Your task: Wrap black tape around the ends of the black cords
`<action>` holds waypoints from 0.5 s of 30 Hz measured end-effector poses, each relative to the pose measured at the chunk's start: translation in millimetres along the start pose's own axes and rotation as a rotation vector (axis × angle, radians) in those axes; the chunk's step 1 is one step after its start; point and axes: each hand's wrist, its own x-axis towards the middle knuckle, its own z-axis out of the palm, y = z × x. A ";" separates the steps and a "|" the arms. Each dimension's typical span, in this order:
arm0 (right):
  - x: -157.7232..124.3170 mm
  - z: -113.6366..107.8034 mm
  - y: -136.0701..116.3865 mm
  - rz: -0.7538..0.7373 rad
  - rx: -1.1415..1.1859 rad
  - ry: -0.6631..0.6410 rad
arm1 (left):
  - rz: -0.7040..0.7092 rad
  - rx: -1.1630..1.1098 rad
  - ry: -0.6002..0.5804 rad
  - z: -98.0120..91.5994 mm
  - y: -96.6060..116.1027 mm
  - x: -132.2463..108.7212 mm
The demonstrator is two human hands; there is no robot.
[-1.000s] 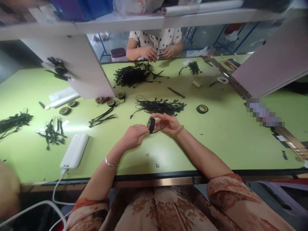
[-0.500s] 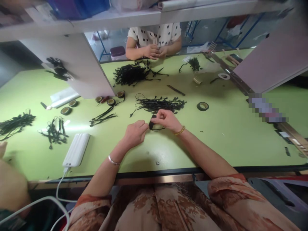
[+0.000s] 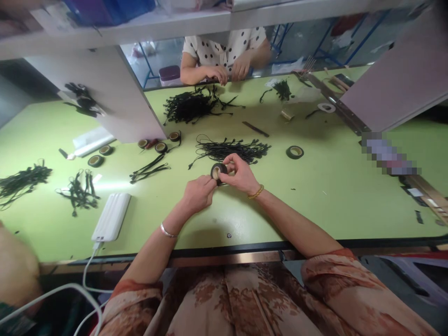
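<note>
Turned face-on since the earlier frame, a black tape roll point(image 3: 217, 166) at center is pinched by the fingers of the right hand point(image 3: 242, 175), the left hand's point(image 3: 199, 192) pressed together beside it, taping apparently unfinished.

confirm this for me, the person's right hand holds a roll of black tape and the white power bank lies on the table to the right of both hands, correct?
The power bank's side is wrong: the head view shows the white power bank to the left of both hands. The right hand does hold a roll of black tape.
</note>
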 end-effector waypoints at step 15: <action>-4.4 -16.9 1.8 -0.256 0.109 0.000 | -0.430 -0.731 0.074 11.8 0.6 5.2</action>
